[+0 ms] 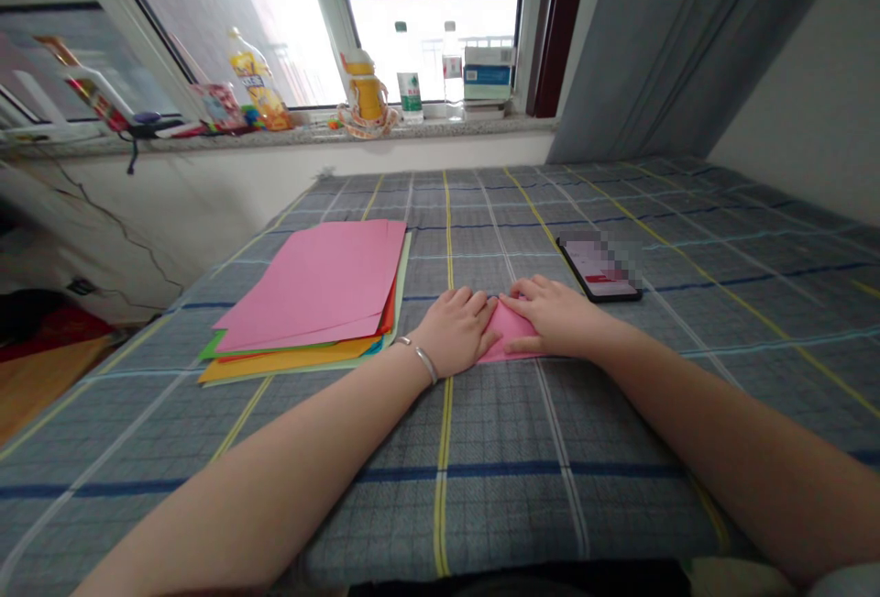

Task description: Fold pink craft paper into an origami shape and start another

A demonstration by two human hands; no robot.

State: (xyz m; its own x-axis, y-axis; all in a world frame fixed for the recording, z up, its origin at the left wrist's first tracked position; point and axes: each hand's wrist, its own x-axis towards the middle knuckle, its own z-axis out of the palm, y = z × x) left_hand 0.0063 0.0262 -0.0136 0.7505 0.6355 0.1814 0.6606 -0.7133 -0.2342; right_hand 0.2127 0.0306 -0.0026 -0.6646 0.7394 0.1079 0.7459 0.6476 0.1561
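A small folded piece of pink paper (507,333) lies on the checked cloth between my two hands, much of it covered by my fingers. My left hand (455,331), with a silver bracelet at the wrist, holds the paper's left side down, fingers bent over it and thumb toward the middle. From the right, my right hand (558,315) grips the same paper, its index finger at the upper edge and its thumb near the lower edge. The fingertips of both hands nearly meet at the top of the paper.
A stack of coloured paper sheets (316,281), pink on top, lies to the left. A phone (599,269) rests beyond my right hand. Behind, the windowsill (440,131) carries bottles, a yellow cup (368,94) and boxes (488,74). A grey curtain (660,47) hangs at right.
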